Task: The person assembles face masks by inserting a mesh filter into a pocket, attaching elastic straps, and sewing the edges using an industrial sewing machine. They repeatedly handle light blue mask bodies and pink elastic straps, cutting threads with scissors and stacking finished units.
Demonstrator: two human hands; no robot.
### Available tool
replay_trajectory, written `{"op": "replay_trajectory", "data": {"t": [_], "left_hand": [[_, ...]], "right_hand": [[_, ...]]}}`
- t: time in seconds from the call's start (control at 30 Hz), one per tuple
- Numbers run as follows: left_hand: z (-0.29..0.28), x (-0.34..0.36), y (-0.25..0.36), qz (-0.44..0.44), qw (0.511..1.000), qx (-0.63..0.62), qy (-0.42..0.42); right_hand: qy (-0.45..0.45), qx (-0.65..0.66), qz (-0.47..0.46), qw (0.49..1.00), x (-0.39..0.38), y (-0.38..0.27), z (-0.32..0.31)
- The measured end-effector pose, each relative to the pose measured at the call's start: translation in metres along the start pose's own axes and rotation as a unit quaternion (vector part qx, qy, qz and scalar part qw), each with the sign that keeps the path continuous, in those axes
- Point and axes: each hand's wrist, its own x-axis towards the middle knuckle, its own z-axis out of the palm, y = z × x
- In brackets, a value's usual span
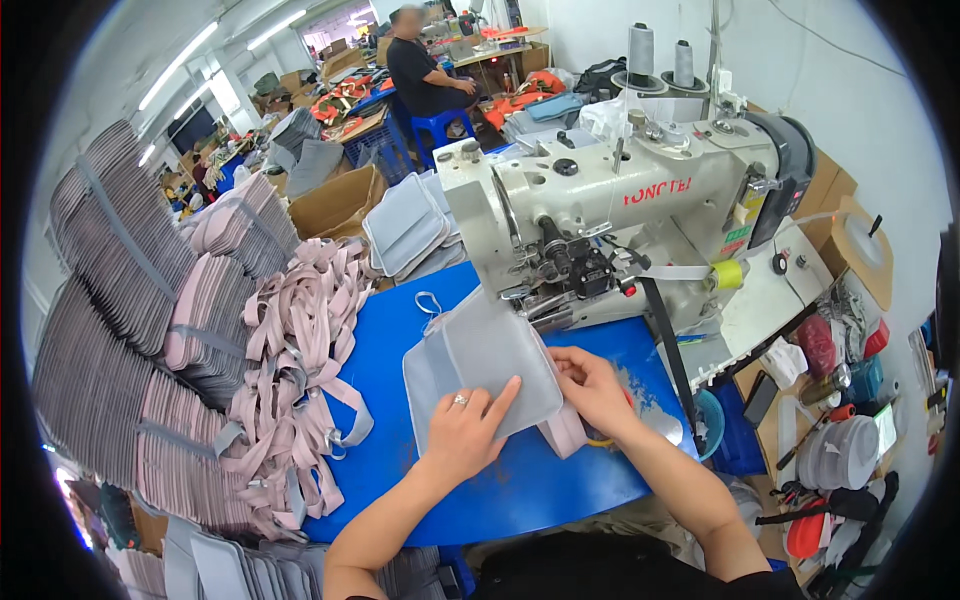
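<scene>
One grey fabric panel (490,340) lies on the blue surface (385,400) in front of you, its far edge reaching up to the head of the pale sewing machine (600,190). Your left hand (462,425) rests on the panel's near part, fingers apart and the index finger stretched forward, while your right hand (592,388) curls at its right edge, just above a pink strap (563,434) that sticks out from beneath; its fingertips are partly hidden, so I cannot tell whether they pinch anything. To your left, a tangled heap of pink straps (275,320) lies beside tall stacks of padded pieces (95,360).
</scene>
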Motion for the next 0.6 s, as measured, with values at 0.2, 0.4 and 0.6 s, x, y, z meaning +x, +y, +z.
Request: {"op": "replay_trajectory", "data": {"t": [0.2,0.4,0.6], "left_hand": [[-0.013,0.001,-0.006,0.049,0.997,0.028,-0.05],[-0.04,0.014,-0.016,0.096,0.989,0.061,-0.099],[-0.076,0.027,-0.018,0.142,0.971,0.126,-0.146]], "right_hand": [[0.015,0.1,0.011,0.995,0.006,0.0,0.018],[-0.006,0.178,0.029,0.984,0.007,-0.002,0.022],[-0.009,0.216,0.052,0.975,-0.001,-0.024,0.031]]}}
